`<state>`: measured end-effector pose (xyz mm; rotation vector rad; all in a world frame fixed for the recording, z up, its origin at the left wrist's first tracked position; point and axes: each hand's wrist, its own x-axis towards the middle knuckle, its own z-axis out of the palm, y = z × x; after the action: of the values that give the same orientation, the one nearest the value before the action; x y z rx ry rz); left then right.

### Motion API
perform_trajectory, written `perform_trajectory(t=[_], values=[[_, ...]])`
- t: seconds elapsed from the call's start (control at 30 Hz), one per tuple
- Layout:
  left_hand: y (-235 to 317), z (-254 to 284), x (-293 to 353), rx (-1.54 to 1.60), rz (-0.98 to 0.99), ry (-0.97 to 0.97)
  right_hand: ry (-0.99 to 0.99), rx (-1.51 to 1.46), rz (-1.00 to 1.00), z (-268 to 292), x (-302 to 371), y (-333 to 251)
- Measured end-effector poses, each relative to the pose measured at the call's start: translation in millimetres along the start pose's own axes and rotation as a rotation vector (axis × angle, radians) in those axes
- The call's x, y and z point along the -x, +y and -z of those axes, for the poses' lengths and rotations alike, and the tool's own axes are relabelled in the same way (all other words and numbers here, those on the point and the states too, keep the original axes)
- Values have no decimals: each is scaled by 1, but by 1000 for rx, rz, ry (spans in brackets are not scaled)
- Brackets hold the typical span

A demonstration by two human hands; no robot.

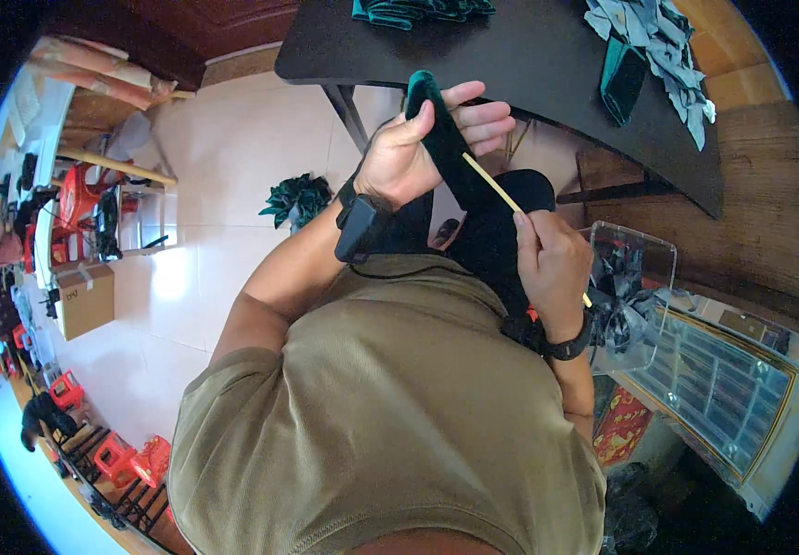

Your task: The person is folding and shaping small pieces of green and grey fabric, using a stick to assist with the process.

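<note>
A dark green velvet strip (pixel 446 139) lies across the palm of my left hand (pixel 395 166). My left thumb presses on it near its rounded far end, while the fingers stretch out behind it. In my right hand (pixel 555 264) is a thin pale wooden stick (pixel 494 185), gripped between thumb and curled fingers. The stick's far tip meets the edge of the velvet strip; whether it goes inside cannot be made out. Its other end shows below my right fist. The strip's lower part merges with the dark clothing on my legs.
On the dark table (pixel 529 65) ahead lie a green velvet pile (pixel 423 9), a folded velvet piece (pixel 623 81) and grey-backed scraps (pixel 663 46). A clear plastic bin (pixel 663 254) stands right. Green velvet pieces (pixel 296 199) bunch up low on the left, beyond them a cardboard box (pixel 85 301).
</note>
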<state>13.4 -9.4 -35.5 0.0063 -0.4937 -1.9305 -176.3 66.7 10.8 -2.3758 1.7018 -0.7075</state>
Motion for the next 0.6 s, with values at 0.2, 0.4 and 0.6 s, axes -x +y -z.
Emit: perform_trajectory(t=[0.2,0.4,0.6], values=[[-4,-4,-2,-96,21,-27,48,-136,-26,-10,-5,-3],[-4,-3,-3,-62,21,-54,31,-172,-22,-13,-8,2],[2,-4,-5,-69,-43,-19,7,-4,-6,-1,0,3]])
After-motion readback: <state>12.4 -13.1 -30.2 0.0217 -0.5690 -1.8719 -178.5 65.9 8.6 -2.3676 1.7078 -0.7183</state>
